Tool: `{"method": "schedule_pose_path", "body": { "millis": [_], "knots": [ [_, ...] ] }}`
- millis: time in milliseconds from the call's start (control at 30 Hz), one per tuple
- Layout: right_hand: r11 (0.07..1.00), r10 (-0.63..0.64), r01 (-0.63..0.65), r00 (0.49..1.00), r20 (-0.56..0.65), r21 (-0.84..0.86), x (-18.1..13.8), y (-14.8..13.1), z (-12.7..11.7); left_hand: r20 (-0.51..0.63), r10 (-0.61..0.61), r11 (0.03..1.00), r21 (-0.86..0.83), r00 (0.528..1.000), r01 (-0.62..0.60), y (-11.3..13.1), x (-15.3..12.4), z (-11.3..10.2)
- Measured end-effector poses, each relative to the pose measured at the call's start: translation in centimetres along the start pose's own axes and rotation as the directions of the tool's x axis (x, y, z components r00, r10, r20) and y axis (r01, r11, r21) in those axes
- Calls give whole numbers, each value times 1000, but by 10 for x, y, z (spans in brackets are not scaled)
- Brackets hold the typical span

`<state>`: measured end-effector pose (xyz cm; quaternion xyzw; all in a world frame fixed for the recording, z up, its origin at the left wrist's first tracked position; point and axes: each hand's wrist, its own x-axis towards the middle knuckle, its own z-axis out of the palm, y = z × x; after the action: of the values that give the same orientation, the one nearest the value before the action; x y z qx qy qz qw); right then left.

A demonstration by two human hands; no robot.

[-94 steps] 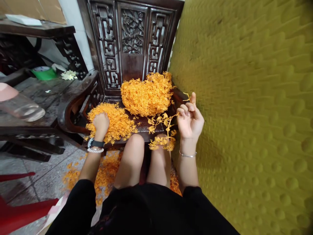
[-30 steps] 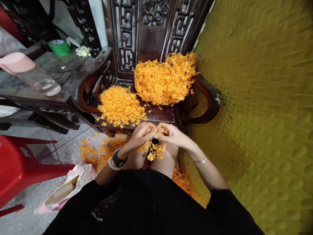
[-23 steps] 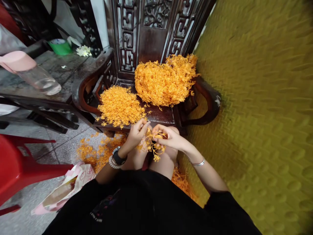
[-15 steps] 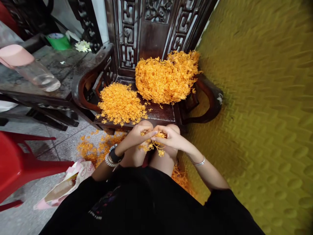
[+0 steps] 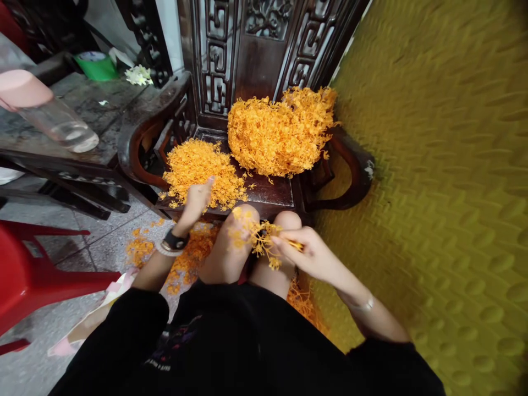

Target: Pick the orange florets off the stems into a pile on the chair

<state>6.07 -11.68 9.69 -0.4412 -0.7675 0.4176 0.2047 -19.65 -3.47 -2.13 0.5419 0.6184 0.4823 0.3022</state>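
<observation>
My right hand pinches a sprig of small orange plastic flowers above my knees. My left hand, blurred and with fingers curled, is stretched out over the low pile of loose orange flower pieces on the left of the dark carved wooden chair seat. What the left hand holds is not visible. A taller heap of tangled orange flower sprigs fills the seat's back right.
Orange pieces litter the floor under the chair's front. A yellow bumpy wall stands close on the right. A dark table with a clear bottle, green roll and white flowers is at left. A red plastic chair is lower left.
My left hand has left the sprig and moved forward to the low pile on the seat. My right hand keeps the sprig and has dropped slightly toward my knees.
</observation>
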Motion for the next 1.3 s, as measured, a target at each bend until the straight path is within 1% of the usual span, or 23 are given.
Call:
{"method": "schedule_pose_path", "body": {
  "millis": [33,100,133,200,267,367,433,533,567,633,667,700,733,800,833,867,900,967,1033,1100,1167,1233,1300],
  "knots": [
    [1000,15,-15,996,-93,4,-8,-2,-8,-113,3,998,59,994,3,-7,15,-9],
    [1000,31,-30,954,-300,6,-18,-1,-21,-219,36,990,142,975,-5,-15,42,-24],
    [999,33,-31,919,-392,11,-19,1,-26,-237,63,983,182,969,-20,-17,54,-28],
    [999,46,-30,868,-494,42,-16,10,-31,-225,119,963,262,967,-58,-17,75,-27],
    [996,64,-23,835,-546,81,-7,19,-30,-180,164,934,344,970,-95,-18,93,-17],
    [993,77,-7,808,-584,121,7,28,-26,-98,178,898,422,979,-121,-24,111,4],
    [991,82,-1,799,-595,135,12,30,-25,-58,176,865,485,983,-127,-29,115,14],
    [990,77,7,799,-596,138,16,32,-26,-94,229,834,532,969,-146,-18,109,22],
    [992,70,8,801,-594,128,18,33,-26,-113,247,861,481,962,-165,-8,103,22],
    [996,48,6,810,-584,91,23,35,-25,-79,261,945,224,962,-238,23,86,23],
    [997,38,4,820,-571,71,26,36,-24,-3,273,961,33,962,-273,41,75,23],
    [998,29,2,832,-554,55,29,36,-22,111,313,943,-151,943,-295,60,64,23],
    [999,20,4,845,-535,43,32,37,-20,224,373,912,-269,900,-311,78,53,23],
    [999,4,15,861,-509,33,38,36,-17,370,473,873,-320,799,-368,105,33,26],
    [999,-1,21,864,-503,34,40,36,-15,408,494,867,-299,768,-399,112,26,28],
    [999,-5,26,864,-504,36,41,35,-14,430,496,868,-259,754,-423,115,20,30],
    [999,-6,28,861,-509,37,41,34,-13,446,482,875,-210,754,-436,115,16,32],
    [999,-11,29,858,-514,26,39,33,-11,456,427,897,-105,781,-430,105,14,35],
    [999,-36,28,885,-464,-24,36,31,-7,430,376,915,-34,821,-401,91,16,36],
    [992,-91,51,924,-370,-119,33,29,0,378,340,936,-44,861,-350,82,20,36],
    [975,-149,88,940,-306,-205,31,25,10,361,312,950,-94,879,-298,78,24,40],
    [968,-175,101,928,-329,-230,29,20,20,374,285,958,-134,883,-252,78,31,47],
    [979,-156,92,915,-371,-183,20,12,29,320,255,965,-146,912,-218,75,46,52]
  ]
}}
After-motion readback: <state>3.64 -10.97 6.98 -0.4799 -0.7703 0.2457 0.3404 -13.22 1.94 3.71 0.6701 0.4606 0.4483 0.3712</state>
